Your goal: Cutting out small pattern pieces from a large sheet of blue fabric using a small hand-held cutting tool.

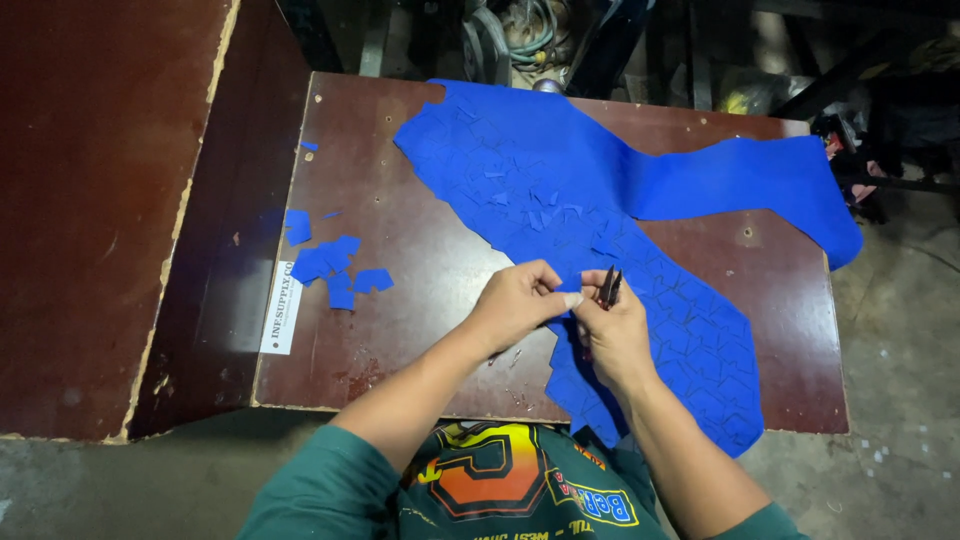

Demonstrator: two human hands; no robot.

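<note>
blue sheet point(640, 200) pinched by both hands (right hand point(612, 335) holds dark tool point(608, 288)).

A brown table point(420, 270) with a worn, chipped top fills the middle of the view. A large blue sheet point(600, 190) lies across it, running from 12 o'clock down to 5 o'clock, with one arm reaching out to 2 o'clock and hanging past the right edge. The sheet is scored with many small cut shapes. Toward 9 o'clock a loose cluster of small blue pieces point(335, 265) lies on bare wood, well apart from the sheet. A white label point(282, 308) sits on the table's left edge. At 10 o'clock a second brown board point(90, 200) adjoins the table.
</note>
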